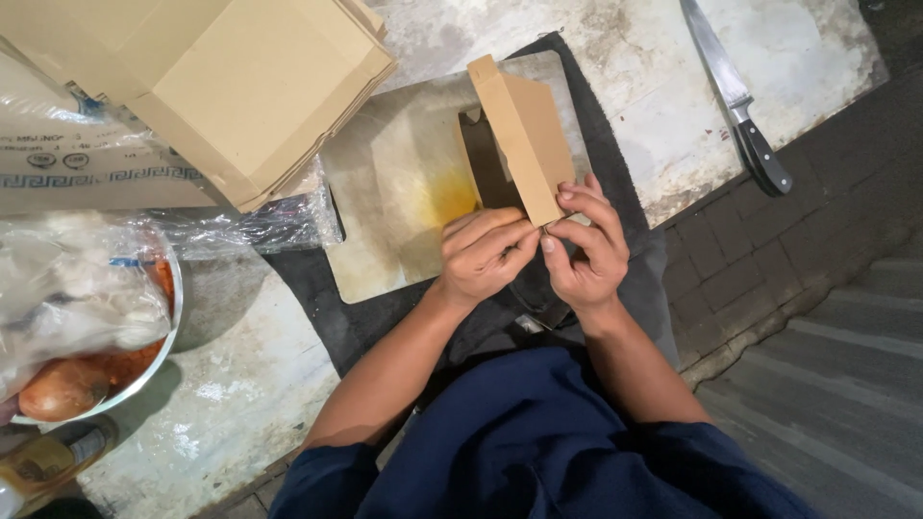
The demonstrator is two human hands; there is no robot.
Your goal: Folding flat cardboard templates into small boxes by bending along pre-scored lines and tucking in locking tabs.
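Observation:
A small brown cardboard box (524,135), partly folded, stands tilted over a stained cutting board (399,192). My left hand (481,255) and my right hand (588,245) meet at the box's near corner, fingers pinching its lower edge. The box's inside is mostly hidden from this angle. The board lies on a dark cloth (317,308) spread over a worn stone counter (240,404).
A stack of flat cardboard boxes (221,77) sits at the top left on clear plastic wrap. A metal bowl (144,370) with a plastic bag and an onion is at the left edge. A large knife (735,96) lies at the top right, near the counter's edge.

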